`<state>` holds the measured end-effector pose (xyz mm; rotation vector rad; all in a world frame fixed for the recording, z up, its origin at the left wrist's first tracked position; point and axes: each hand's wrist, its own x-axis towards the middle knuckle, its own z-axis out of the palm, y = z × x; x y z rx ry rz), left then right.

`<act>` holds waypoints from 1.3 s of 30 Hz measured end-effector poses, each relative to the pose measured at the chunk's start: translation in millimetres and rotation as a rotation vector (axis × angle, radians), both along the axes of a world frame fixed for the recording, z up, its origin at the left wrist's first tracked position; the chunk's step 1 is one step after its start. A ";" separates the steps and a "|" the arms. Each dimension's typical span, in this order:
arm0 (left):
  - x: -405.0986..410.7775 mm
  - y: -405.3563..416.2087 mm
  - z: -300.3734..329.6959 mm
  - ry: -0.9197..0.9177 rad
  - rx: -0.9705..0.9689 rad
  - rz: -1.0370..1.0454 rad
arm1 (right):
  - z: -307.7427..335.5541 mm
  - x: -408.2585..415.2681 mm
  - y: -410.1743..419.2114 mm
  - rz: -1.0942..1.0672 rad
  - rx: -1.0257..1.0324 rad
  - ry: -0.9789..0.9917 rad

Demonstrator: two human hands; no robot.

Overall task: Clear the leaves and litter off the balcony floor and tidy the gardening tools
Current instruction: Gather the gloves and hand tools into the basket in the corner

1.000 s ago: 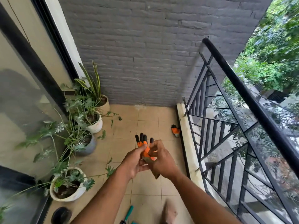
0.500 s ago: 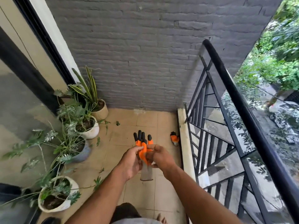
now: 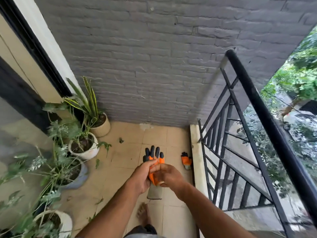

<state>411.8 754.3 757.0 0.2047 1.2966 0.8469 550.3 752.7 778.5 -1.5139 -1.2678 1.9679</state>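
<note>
Looking down over both arms, I see the left hand [image 3: 139, 176] and right hand [image 3: 169, 176] meeting at chest height — each grip curled onto the same orange glove [image 3: 153, 158], its black fingertips pointing up and its grey cuff hanging below the palms. A second glove [image 3: 186, 160] lies on the balcony floor [image 3: 130, 157], just beside the pale kerb under the black railing [image 3: 257, 103]. Along the left wall stands a row of pots — a ribbed beige pot [image 3: 103, 125] with tall striped blades in dark soil, a white pot [image 3: 87, 150] with a thin stem in soil, a grey pot [image 3: 78, 177] crowded with feathery stems, and a white pot near me [image 3: 64, 222], leafy too. Loose green leaves [image 3: 97, 163] lie on the tiles near the pots, and one dark scrap [image 3: 121, 140] sits further out. A bare foot [image 3: 142, 212] shows below the hands.
</note>
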 end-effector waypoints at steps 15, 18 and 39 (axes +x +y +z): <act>-10.4 173.0 -48.6 0.135 -0.168 -0.067 | -34.4 30.1 154.8 -0.256 -0.109 -0.153; 0.8 205.2 -63.9 0.177 -0.173 -0.097 | -43.2 53.3 186.8 -0.280 -0.162 -0.163; 67.5 341.7 -382.8 0.432 -0.291 -0.208 | -354.1 163.4 368.2 0.099 -0.249 -0.670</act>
